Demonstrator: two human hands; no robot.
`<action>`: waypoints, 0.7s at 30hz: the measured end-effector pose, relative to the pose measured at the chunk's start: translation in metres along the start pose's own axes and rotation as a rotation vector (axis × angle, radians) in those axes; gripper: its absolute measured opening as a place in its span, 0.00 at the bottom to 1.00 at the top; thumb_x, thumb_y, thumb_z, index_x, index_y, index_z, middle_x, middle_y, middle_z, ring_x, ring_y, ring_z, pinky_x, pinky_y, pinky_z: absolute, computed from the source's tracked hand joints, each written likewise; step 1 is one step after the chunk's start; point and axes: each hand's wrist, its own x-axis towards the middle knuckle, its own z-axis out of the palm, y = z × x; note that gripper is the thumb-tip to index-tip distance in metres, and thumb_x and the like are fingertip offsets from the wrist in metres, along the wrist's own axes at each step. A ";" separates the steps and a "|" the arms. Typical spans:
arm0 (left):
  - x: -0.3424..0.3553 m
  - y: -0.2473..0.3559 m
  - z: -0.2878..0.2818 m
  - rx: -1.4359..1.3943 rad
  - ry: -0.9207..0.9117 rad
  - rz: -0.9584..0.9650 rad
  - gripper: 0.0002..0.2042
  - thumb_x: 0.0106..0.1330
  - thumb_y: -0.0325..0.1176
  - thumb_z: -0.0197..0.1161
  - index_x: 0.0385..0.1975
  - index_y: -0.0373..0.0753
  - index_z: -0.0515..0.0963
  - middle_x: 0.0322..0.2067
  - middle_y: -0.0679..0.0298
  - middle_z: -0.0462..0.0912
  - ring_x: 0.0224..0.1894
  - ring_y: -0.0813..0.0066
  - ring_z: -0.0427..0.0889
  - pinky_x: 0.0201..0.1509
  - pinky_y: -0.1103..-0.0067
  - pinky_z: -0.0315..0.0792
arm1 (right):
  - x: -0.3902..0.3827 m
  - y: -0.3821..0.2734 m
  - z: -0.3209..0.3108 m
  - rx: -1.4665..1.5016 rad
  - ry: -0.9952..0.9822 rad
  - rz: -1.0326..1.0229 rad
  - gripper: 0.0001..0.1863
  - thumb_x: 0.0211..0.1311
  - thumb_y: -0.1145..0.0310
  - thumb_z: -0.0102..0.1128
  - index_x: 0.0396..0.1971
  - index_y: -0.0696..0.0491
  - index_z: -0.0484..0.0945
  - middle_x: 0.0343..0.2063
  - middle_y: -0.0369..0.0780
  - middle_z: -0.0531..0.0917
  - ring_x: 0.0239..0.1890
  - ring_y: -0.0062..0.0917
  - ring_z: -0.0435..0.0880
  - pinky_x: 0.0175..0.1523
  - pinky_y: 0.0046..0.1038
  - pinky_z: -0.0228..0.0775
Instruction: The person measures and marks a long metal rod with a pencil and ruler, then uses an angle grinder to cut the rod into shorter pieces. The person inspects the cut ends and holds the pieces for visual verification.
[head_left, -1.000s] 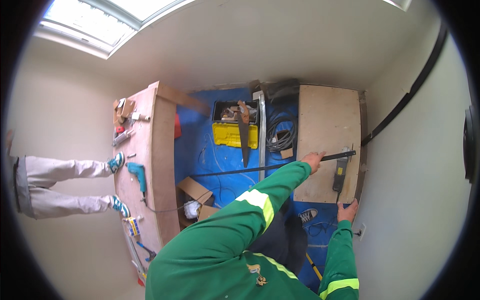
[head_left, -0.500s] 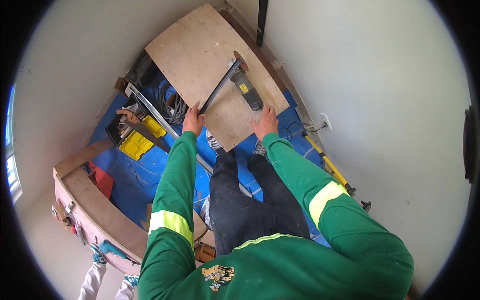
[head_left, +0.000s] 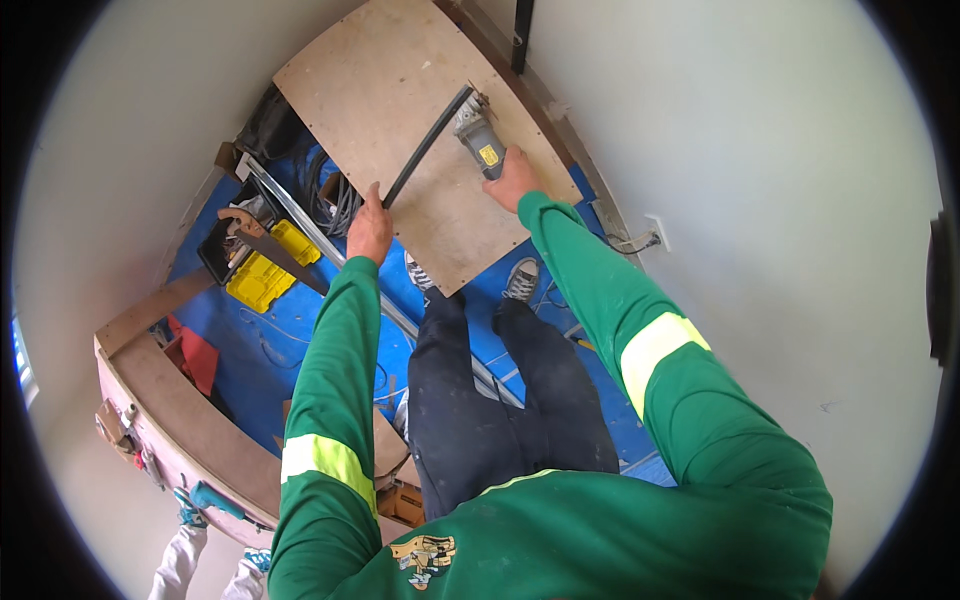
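Note:
My right hand point(head_left: 515, 180) is wrapped round the rear of a grey angle grinder point(head_left: 481, 147) on a wooden board. Its cutting disc point(head_left: 478, 97) shows nearly edge-on, close to the far end of a slim black bar point(head_left: 428, 147). This bar slants across the board towards me. At its near end is my left hand point(head_left: 370, 230), fingers pressed together along the bar; its thumb is partly hidden. The pale wooden board point(head_left: 370, 90) lies in front of my feet, its near corner between my shoes.
Blue sheeting point(head_left: 240, 345) covers the floor. To the left are a toolbox with a yellow lid point(head_left: 262, 283), a handsaw point(head_left: 270, 245), long metal channels point(head_left: 300, 215) and coiled cable point(head_left: 335, 200). Beyond a curved wooden frame point(head_left: 190, 420) show another person's white-clad limbs point(head_left: 180, 560). A wall bounds the right.
My right hand has moved from the board's near edge onto the grinder and closed round it. The grinder has turned, its disc now nearly edge-on. My left hand's fingers have drawn together at the bar.

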 end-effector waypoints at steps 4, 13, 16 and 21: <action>0.015 -0.016 -0.009 0.048 0.006 0.116 0.25 0.69 0.19 0.59 0.67 0.36 0.79 0.57 0.44 0.84 0.59 0.39 0.83 0.66 0.55 0.79 | -0.056 0.013 -0.042 0.230 -0.014 0.014 0.36 0.50 0.58 0.82 0.54 0.64 0.77 0.46 0.59 0.87 0.52 0.54 0.89 0.59 0.48 0.81; -0.016 0.055 -0.051 -0.506 -0.142 -0.296 0.30 0.77 0.41 0.71 0.72 0.29 0.75 0.61 0.44 0.85 0.62 0.53 0.86 0.66 0.67 0.79 | -0.197 0.014 -0.166 1.087 -0.256 0.143 0.32 0.59 0.56 0.85 0.56 0.54 0.77 0.38 0.35 0.81 0.36 0.21 0.85 0.44 0.29 0.81; -0.090 0.150 -0.083 -1.086 -0.553 -0.382 0.37 0.78 0.56 0.71 0.74 0.31 0.74 0.59 0.54 0.87 0.58 0.64 0.86 0.68 0.67 0.78 | -0.223 -0.013 -0.209 1.204 -0.235 0.066 0.33 0.59 0.56 0.85 0.58 0.55 0.76 0.39 0.35 0.82 0.37 0.22 0.86 0.44 0.30 0.82; -0.183 0.312 -0.146 -1.548 -0.999 -0.132 0.48 0.74 0.66 0.69 0.79 0.32 0.66 0.69 0.54 0.79 0.72 0.64 0.77 0.75 0.66 0.73 | -0.246 -0.057 -0.265 1.418 -0.199 -0.124 0.33 0.58 0.59 0.79 0.61 0.54 0.76 0.48 0.42 0.86 0.43 0.24 0.87 0.50 0.30 0.83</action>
